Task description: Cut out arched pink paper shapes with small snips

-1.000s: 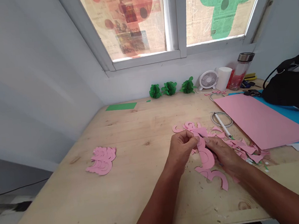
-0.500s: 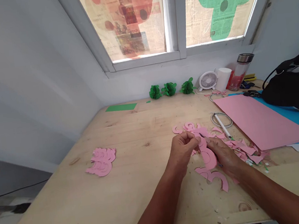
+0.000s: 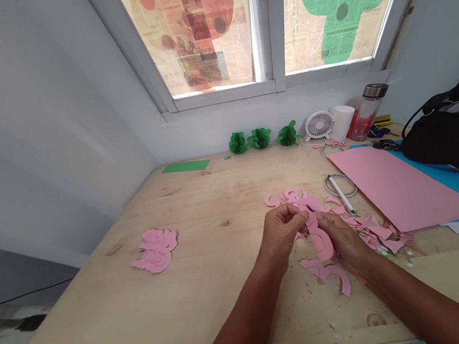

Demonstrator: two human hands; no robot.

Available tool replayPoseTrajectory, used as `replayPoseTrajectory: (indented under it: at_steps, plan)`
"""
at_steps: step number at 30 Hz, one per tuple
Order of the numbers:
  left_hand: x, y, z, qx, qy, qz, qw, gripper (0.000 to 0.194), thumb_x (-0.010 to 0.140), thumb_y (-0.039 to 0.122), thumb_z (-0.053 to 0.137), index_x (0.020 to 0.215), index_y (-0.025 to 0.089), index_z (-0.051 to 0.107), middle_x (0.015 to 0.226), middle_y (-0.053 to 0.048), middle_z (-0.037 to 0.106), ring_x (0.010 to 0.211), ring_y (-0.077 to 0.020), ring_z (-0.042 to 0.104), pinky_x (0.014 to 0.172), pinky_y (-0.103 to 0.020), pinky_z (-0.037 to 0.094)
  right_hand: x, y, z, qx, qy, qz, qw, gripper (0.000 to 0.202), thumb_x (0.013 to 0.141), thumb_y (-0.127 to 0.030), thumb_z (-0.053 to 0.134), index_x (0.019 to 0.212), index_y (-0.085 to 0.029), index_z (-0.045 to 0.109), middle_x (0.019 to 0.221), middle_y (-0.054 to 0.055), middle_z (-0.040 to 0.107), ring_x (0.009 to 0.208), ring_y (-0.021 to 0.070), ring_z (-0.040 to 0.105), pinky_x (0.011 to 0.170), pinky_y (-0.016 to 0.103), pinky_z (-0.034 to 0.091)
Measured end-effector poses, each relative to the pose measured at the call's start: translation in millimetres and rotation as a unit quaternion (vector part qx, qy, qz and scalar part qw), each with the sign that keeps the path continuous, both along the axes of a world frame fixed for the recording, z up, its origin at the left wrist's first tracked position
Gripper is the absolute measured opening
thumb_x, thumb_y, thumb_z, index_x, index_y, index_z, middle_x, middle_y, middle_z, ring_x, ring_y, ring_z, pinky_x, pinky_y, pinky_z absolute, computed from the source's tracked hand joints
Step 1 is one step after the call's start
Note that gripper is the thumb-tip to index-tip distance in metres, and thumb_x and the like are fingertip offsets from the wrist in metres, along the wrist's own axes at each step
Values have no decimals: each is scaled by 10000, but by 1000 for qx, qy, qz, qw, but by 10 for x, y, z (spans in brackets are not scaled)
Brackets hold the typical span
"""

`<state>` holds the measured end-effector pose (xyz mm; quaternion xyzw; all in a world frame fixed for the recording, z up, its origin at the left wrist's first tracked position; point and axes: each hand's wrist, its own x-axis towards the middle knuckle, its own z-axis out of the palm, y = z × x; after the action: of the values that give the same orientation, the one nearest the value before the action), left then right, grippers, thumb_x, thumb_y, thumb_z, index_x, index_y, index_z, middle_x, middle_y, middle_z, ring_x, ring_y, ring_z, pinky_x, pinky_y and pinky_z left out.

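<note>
My left hand (image 3: 282,231) pinches a pink paper cutout (image 3: 323,243) with rounded lobes and curved lines on it. Around a small pair of scissors (image 3: 309,207) my right hand (image 3: 342,235) is closed; only a dark blade at the paper and a bit of handle below the palm show. Both hands meet at the cutout, above the table. Just below them lies a curved pink offcut (image 3: 337,274). Pink paper scraps (image 3: 379,228) are strewn behind and to the right of the hands. Far to the left rests a pile of scalloped pink cutouts (image 3: 155,251).
On the wooden table (image 3: 209,284), pink sheets (image 3: 401,185) lie at right beside a black bag (image 3: 444,131). A white pen (image 3: 342,195) crosses a coiled cable. Along the wall stand green paper figures (image 3: 259,139), a small fan (image 3: 318,125) and a bottle (image 3: 371,110). A green strip (image 3: 186,167) lies back left.
The cutout's lower end has shifted very slightly to the right in my hands. Otherwise the hands and the things on the table stay almost where they were.
</note>
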<state>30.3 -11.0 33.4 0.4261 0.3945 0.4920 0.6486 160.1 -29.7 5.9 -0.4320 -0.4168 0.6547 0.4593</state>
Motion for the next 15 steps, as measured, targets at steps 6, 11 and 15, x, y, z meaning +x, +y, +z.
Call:
replayPoseTrajectory:
  at_steps: [6, 11, 15]
  plan:
    - [0, 2, 9, 1, 1, 1, 1000, 215, 658, 230, 661, 509, 154, 526, 448, 15, 525, 475, -92, 463, 566, -248, 388, 6, -6, -8, 4, -12, 1, 1000, 426, 781, -557, 575, 629, -159, 573, 490, -53, 348, 448, 76, 265, 435, 208, 268]
    - [-9, -2, 4, 3, 0, -7, 1000, 209, 666, 238, 664, 525, 154, 535, 458, 14, 525, 480, -96, 465, 567, -252, 398, 1, 1, -3, 13, -36, -7, 999, 459, 767, -589, 562, 611, -159, 589, 462, -51, 352, 438, 86, 292, 435, 220, 295]
    - [-16, -3, 9, 10, 6, -10, 1000, 211, 663, 237, 668, 522, 155, 535, 471, 14, 521, 492, -97, 469, 565, -248, 401, 11, 15, -12, 15, -51, -7, 999, 476, 737, -615, 574, 615, -156, 605, 460, -40, 391, 452, 100, 347, 443, 229, 323]
